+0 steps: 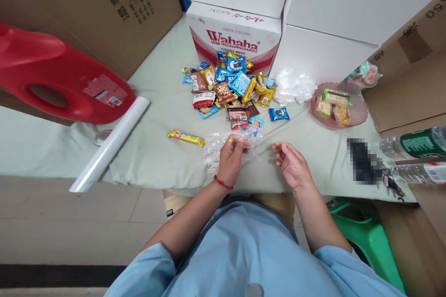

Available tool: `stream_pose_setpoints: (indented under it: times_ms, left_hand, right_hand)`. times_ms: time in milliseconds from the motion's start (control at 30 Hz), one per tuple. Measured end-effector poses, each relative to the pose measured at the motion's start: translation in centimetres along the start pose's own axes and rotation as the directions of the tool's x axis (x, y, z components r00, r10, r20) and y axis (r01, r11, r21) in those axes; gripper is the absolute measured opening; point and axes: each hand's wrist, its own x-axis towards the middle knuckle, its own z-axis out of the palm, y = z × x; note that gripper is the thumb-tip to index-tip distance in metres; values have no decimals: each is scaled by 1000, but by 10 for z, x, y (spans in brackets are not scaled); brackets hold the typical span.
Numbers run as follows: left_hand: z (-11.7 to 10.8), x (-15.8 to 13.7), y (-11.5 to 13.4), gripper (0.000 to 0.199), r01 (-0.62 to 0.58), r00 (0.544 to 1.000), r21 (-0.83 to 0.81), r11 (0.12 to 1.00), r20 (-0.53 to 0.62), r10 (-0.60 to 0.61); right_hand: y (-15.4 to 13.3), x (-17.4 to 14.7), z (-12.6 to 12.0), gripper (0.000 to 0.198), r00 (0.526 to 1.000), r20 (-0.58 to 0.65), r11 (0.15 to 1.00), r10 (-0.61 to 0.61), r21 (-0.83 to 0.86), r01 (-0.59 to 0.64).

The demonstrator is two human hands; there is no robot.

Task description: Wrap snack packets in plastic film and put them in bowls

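My left hand [231, 160], with a red cord at its wrist, is closed on a crumpled clear plastic bag [212, 151] that lies on the cloth and spreads to both sides of the fingers. To the right, my right hand [292, 165] is held above the cloth, its fingers loosely curled and apart, with nothing visible in them. Just beyond both hands rises a pile of wrapped snacks [226, 93] in blue, brown, yellow and red packets. A yellow snack bar [186, 138] lies by itself left of the bag, and a blue packet [279, 114] lies at the pile's right edge.
A white Wahaha carton [237, 32] stands behind the pile, beside bunched clear plastic bags [294, 86]. A pink bowl [360, 113] holds several snacks. Bottles [423, 144] and keys [393, 185] lie far right. At left are a red jug [69, 74] and a white roll [111, 144].
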Motion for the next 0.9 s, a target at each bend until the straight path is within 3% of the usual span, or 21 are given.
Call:
stream_pose_setpoints:
  times_ms: [167,267,400,533,600,700,800,900]
  left_hand:
    - [-3,-7,-1,34,-41,999,25,999,-21,41]
    - [-11,-8,2,36,-22,999,12,1000,-46,22]
    - [-26,0,18,41,25,989,-199,980,-135,-52]
    - [-49,14,36,41,-17,964,-172,985,-263,-29]
    - [-63,21,43,39,27,977,-80,996,-210,-43]
    - [-85,34,52,33,126,992,85,988,-17,-125]
    - [-96,47,52,30,204,973,196,959,65,-220]
    - [-94,56,44,26,288,952,209,935,39,-302]
  right_hand:
    - [22,-9,27,47,985,94,987,147,-73,-140]
    - [22,-11,38,38,986,140,991,92,-108,-78]
    - [6,-10,36,29,985,170,1000,-5,-22,9]
    - [-11,-14,25,27,967,245,989,64,113,-94]
    - [-18,-15,19,26,960,256,982,112,120,-146]
    - [-27,-5,9,24,962,234,983,139,89,-163]
    - [-29,18,3,29,987,149,994,67,73,-78]
    - [-22,37,4,39,998,-25,997,-65,30,66]
